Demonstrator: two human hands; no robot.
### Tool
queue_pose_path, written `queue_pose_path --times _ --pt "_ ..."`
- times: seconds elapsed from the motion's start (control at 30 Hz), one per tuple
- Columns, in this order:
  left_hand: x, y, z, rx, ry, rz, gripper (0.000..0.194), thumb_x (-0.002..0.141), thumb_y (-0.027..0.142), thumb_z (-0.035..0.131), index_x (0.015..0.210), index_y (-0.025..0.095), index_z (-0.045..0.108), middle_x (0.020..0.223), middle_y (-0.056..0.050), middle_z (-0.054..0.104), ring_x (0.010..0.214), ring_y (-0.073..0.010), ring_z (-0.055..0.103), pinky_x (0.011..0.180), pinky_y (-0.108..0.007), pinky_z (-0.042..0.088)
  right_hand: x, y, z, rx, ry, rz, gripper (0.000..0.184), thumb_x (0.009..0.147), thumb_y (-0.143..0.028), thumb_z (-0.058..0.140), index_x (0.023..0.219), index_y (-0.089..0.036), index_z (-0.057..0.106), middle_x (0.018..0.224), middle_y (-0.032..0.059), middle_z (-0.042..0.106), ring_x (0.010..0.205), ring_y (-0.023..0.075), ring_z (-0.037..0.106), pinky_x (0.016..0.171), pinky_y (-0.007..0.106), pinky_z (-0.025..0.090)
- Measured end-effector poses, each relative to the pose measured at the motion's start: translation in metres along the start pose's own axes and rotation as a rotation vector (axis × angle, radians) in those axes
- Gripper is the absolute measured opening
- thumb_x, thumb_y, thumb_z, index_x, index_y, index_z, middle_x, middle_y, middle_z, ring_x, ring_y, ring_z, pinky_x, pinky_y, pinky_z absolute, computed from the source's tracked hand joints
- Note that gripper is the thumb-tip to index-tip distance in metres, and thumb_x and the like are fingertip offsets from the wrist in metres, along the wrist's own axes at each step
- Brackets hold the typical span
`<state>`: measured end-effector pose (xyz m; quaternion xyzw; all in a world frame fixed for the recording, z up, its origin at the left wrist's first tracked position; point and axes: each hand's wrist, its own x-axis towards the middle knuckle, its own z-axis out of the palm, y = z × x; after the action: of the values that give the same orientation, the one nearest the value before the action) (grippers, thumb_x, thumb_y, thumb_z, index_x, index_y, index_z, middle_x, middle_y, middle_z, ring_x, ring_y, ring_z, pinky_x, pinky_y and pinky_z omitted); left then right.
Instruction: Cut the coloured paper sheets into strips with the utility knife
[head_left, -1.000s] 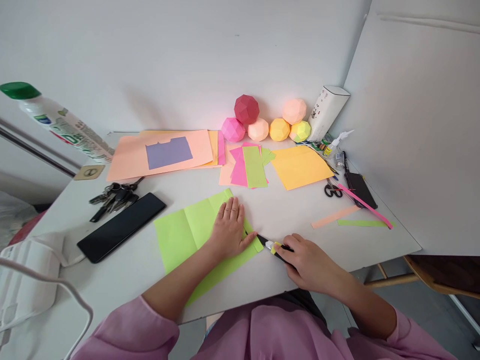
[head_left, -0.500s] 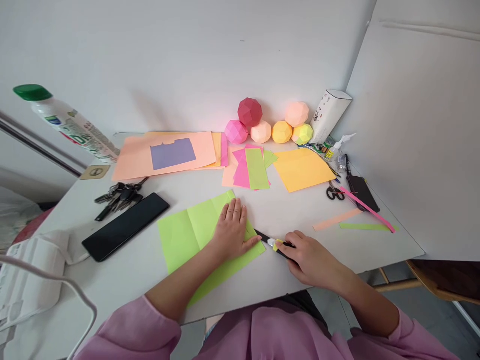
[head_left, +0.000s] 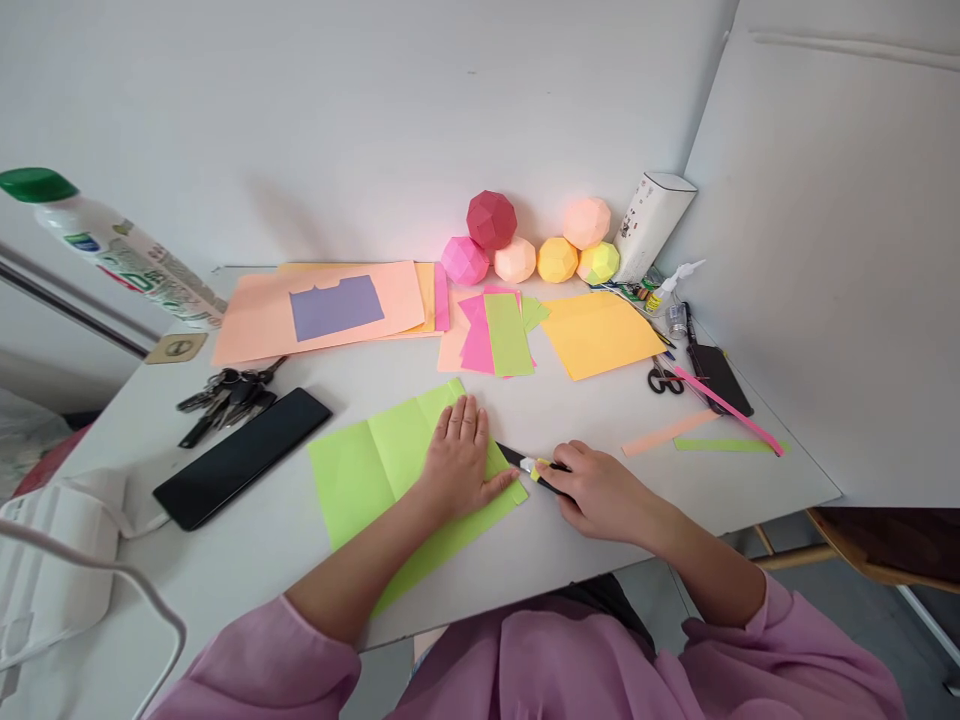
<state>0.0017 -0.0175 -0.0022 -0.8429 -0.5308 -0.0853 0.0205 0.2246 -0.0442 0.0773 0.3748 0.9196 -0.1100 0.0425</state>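
A creased sheet of light green paper (head_left: 352, 480) lies on the white table. Flat on its right part rests my left hand (head_left: 459, 460), fingers stretched out and thumb pointing right. My right hand (head_left: 600, 492) grips a utility knife (head_left: 536, 470) with a black and yellow handle. The knife's dark blade points up and left and reaches the right edge of the green paper, by a narrow folded strip. How far the blade goes under or into the fold I cannot tell.
Behind the green sheet lie pink and green paper pieces (head_left: 510, 335) and a yellow sheet (head_left: 600, 335). Faceted paper balls (head_left: 492, 221) stand at the wall. Left are a black phone (head_left: 244, 458) and keys (head_left: 229, 400); right are scissors (head_left: 665, 378) and paper strips (head_left: 727, 410).
My right hand and the knife have moved slightly up and left along the paper's right edge. My left hand stays on the sheet. The whole view has shifted a little.
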Motion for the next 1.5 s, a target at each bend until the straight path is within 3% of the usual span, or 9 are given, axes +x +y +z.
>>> queue_pose_path --times 0.47,0.7,0.93,1.1,1.3,1.5 --pt "0.0 -0.002 0.0 -0.007 0.014 0.022 0.099 0.081 0.075 0.023 0.135 -0.006 0.037 0.147 -0.029 0.029 0.14 -0.0381 0.019 0.112 -0.051 0.018 0.024 0.008 -0.007 -0.023 -0.052 0.011 0.047 0.082 -0.012 0.05 0.128 -0.011 0.055 0.097 0.0133 0.057 0.091 0.0247 0.054 0.074 0.036 0.049" --pt "0.011 -0.018 -0.008 -0.071 0.032 -0.024 0.06 0.092 0.052 0.03 0.127 0.007 0.051 0.133 -0.018 0.052 0.125 -0.0306 0.045 0.103 -0.044 0.036 0.022 0.01 -0.007 -0.004 -0.06 0.015 0.047 0.082 -0.012 0.048 0.128 -0.011 0.055 0.098 0.0139 0.057 0.093 0.0254 0.054 0.074 0.037 0.05" --pt "0.012 -0.024 0.001 -0.013 0.015 -0.062 0.073 0.088 0.062 0.03 0.13 0.004 0.048 0.148 -0.022 0.033 0.14 -0.0334 0.024 0.112 -0.049 0.022 0.029 0.015 -0.008 -0.006 -0.063 -0.018 0.048 0.081 -0.012 0.049 0.128 -0.011 0.055 0.098 0.0145 0.057 0.091 0.0255 0.054 0.073 0.038 0.05" --pt "0.013 -0.023 0.004 0.017 -0.019 -0.071 0.081 0.088 0.063 0.024 0.138 0.001 0.037 0.15 -0.021 0.029 0.141 -0.0316 0.021 0.114 -0.046 0.018 0.035 0.016 -0.01 -0.004 -0.065 -0.022 0.049 0.08 -0.011 0.051 0.129 -0.012 0.055 0.099 0.0146 0.058 0.092 0.0254 0.054 0.075 0.038 0.049" --pt "0.013 -0.022 0.003 0.015 -0.03 -0.078 0.081 0.088 0.063 0.024 0.14 0.001 0.035 0.15 -0.02 0.029 0.141 -0.031 0.02 0.114 -0.045 0.016 0.033 0.019 -0.015 0.027 -0.068 0.036 0.048 0.079 -0.009 0.051 0.127 -0.015 0.058 0.096 0.0125 0.057 0.091 0.0236 0.054 0.074 0.035 0.049" --pt "0.012 -0.022 0.005 0.025 -0.021 -0.077 0.082 0.089 0.063 0.022 0.14 0.0 0.036 0.151 -0.021 0.027 0.141 -0.0314 0.019 0.114 -0.045 0.016 0.041 0.022 -0.011 0.024 -0.04 -0.004 0.049 0.078 -0.01 0.052 0.127 -0.014 0.057 0.096 0.0127 0.058 0.093 0.0239 0.054 0.074 0.034 0.049"
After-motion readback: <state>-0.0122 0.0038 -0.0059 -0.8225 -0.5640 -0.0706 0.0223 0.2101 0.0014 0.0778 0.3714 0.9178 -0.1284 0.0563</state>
